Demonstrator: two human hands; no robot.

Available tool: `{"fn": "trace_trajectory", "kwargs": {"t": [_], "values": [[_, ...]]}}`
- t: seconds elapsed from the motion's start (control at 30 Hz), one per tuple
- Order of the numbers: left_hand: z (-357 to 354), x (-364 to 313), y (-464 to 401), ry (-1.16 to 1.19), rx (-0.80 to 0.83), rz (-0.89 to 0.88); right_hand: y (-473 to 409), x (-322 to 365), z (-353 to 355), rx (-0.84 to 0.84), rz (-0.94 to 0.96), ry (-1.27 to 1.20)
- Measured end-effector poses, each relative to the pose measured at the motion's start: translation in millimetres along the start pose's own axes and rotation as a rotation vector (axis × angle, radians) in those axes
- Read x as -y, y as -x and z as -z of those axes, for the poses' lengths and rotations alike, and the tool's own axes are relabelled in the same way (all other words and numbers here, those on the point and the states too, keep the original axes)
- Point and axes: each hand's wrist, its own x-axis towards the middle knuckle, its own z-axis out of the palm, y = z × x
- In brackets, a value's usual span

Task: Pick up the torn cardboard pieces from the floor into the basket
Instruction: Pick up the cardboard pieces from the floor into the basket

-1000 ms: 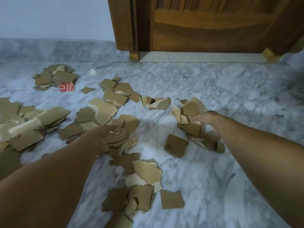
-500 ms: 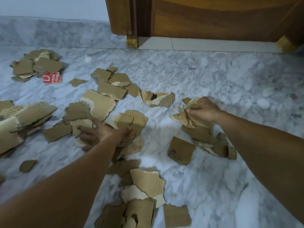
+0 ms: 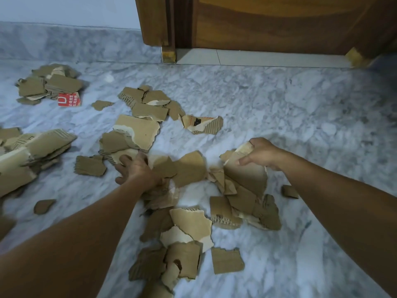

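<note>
**Both hands among the torn cardboard**

Torn cardboard pieces point(image 3: 189, 218) lay scattered across the marble floor point(image 3: 290, 117), thickest in the middle and in a pile at the left edge. The right hand point(image 3: 261, 153) gripped a bunch of scraps point(image 3: 245, 171), fingers curled round their top, lifted above the heap beneath. The left hand point(image 3: 137, 168) pressed spread fingers onto pieces beside it. A red printed scrap point(image 3: 69, 99) sat far left; a wooden door point(image 3: 279, 22) stood behind.

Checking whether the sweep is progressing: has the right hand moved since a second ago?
Yes. The right hand has dragged its cardboard bundle nearer the camera, away from the printed scrap.
</note>
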Motion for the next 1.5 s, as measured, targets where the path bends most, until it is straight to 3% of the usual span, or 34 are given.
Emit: {"fn": "trace_trajectory", "kwargs": {"t": [0.13,0.33,0.4,0.5,0.57,0.67,0.83,1.1,1.27,1.5], "values": [[0.4,3.9,23.4,-0.053,0.036,-0.026,29.9,-5.7,9.8,-0.046,-0.034,-0.214],[-0.5,20.3,55.8,-0.033,0.041,-0.015,74.0,-17.5,3.6,0.061,-0.068,-0.474],[-3.3,28.2,62.5,-0.04,0.072,-0.04,82.3,-24.2,-13.7,0.046,-0.055,-0.339],[-10.4,37.6,75.3,-0.111,0.089,-0.095,87.0,-32.7,-39.0,0.002,-0.106,0.211],[-16.5,41.0,86.0,-0.152,0.129,-0.118,91.1,-34.9,-53.8,-0.035,-0.154,0.36],[-27.1,49.8,102.2,-0.281,0.136,-0.215,101.9,-30.8,-75.5,-0.071,-0.17,0.373],[-41.4,54.7,117.3,-0.333,0.053,-0.255,113.4,-25.5,-86.3,-0.116,-0.16,0.107],[-42.7,52.3,122.5,-0.026,0.166,-0.182,123.3,-36.4,-108.8,-0.17,-0.132,-0.166],[-26.8,47.1,128.4,0.471,0.473,-0.055,131.2,-34.9,-126.7,-0.258,-0.152,-0.256],[-36.9,54.4,146.7,0.637,0.348,-0.012,135.8,-30.1,-120.4,-0.241,-0.129,-0.335]]}}
